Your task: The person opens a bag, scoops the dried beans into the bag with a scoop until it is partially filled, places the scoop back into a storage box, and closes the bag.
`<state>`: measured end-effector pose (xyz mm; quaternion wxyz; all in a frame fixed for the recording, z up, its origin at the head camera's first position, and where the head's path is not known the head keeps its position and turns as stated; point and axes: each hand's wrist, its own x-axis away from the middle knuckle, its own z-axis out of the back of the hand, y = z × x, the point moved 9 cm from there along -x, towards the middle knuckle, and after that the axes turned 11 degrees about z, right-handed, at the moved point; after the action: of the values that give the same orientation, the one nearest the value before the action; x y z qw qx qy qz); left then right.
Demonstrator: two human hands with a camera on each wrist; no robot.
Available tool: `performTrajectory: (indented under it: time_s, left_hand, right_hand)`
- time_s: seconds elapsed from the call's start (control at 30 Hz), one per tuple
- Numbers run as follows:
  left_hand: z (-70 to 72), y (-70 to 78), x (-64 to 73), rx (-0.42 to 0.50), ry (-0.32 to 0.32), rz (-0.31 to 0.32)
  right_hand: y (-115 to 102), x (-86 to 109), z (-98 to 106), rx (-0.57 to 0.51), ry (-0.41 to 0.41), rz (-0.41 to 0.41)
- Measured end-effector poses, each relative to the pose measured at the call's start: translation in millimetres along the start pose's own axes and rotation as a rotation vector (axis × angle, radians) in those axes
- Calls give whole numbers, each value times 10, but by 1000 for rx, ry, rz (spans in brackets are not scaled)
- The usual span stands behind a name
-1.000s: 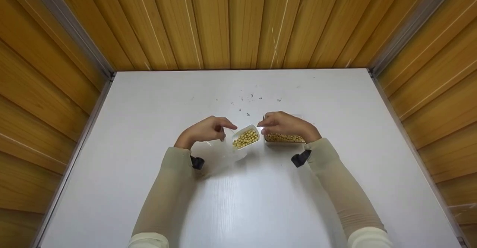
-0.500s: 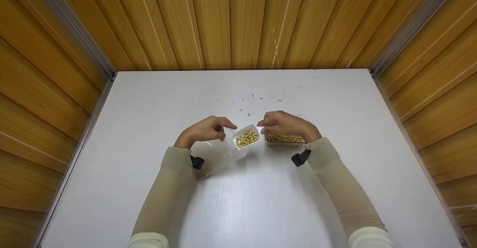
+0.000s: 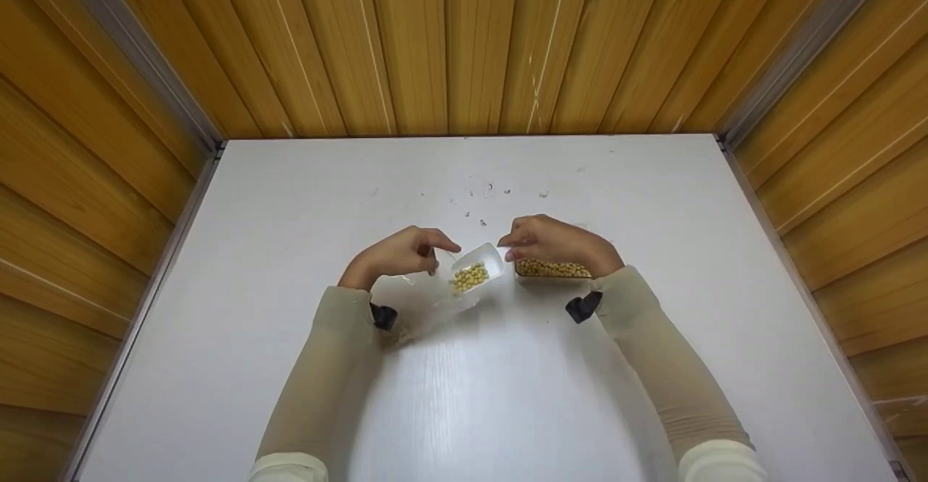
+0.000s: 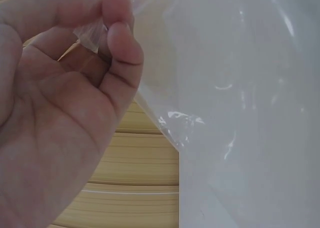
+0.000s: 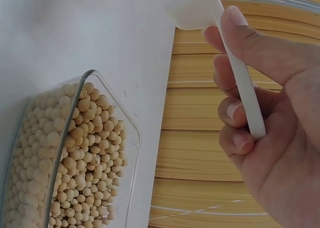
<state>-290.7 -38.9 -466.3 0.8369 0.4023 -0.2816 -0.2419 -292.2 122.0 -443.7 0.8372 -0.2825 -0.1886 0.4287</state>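
Note:
In the head view my left hand (image 3: 403, 251) pinches the rim of a clear plastic bag (image 3: 417, 297) between thumb and fingers; the bag hangs below and fills much of the left wrist view. My right hand (image 3: 554, 239) grips a white scoop, its fingers curled round the handle (image 5: 245, 90). The bowl of the scoop (image 3: 490, 257) tilts down to the left at the bag's mouth. Soybeans (image 3: 470, 277) are gathered at its lower left end. Under my right hand stands a clear rectangular container (image 5: 59, 155) filled with soybeans (image 5: 92, 153), partly covered by the hand in the head view.
The white table (image 3: 464, 409) bears small dark marks (image 3: 507, 191) beyond the hands. Yellow wood-look panels (image 3: 464, 47) enclose it at the back and both sides. A black wrist camera (image 3: 383, 315) sits on each sleeve.
The scoop has tipped further left, and the soybeans in it have shrunk from a nearly full load to a small heap at its lower end. The left hand has barely moved.

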Motion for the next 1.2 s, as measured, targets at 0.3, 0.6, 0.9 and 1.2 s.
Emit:
performTrajectory:
  time_s: [0.3,0.6,0.9,1.2]
  left_hand:
    - [-16,-34,-12,22,-9,36]
    - [5,134,91,22,-9,21]
    - [3,-14,11,32,-7,0]
    - [33,-53,14,14,10,37]
  right_hand:
    - [-63,8,20,36,16,50]
    - [-99,24,55,56,36,39]
    - [-7,74,72,-17,46,5]
    - [129,211,132,-108,88,-53]
